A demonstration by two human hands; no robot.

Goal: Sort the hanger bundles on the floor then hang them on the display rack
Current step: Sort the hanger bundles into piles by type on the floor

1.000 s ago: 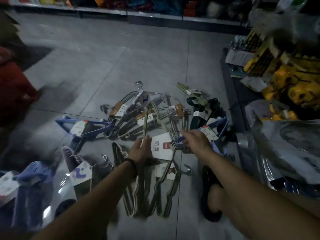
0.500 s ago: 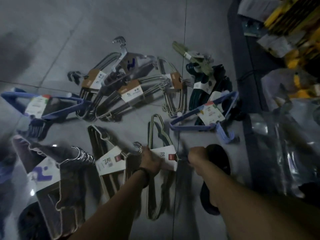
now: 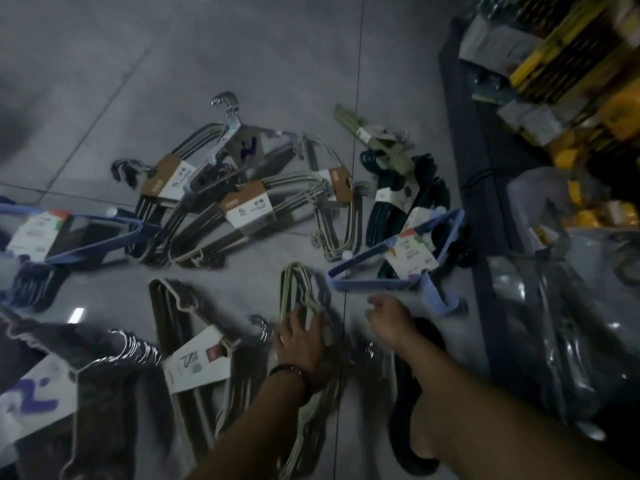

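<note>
Pale-green hanger bundle (image 3: 286, 289) is lying lower centre, lengthwise up the frame; I'm pressing my left hand (image 3: 301, 337) flat on it. My right hand (image 3: 389, 317) is hovering loose and empty, just below the blue bundle (image 3: 374, 285).

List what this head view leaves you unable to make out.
Head view:
Tag print: too blurred to read.
Right hand grip: motion blur.
Pale bundle middle: under left hand.
Left blue bundle: cut by left edge.
Shelf goods: blurred.
</note>
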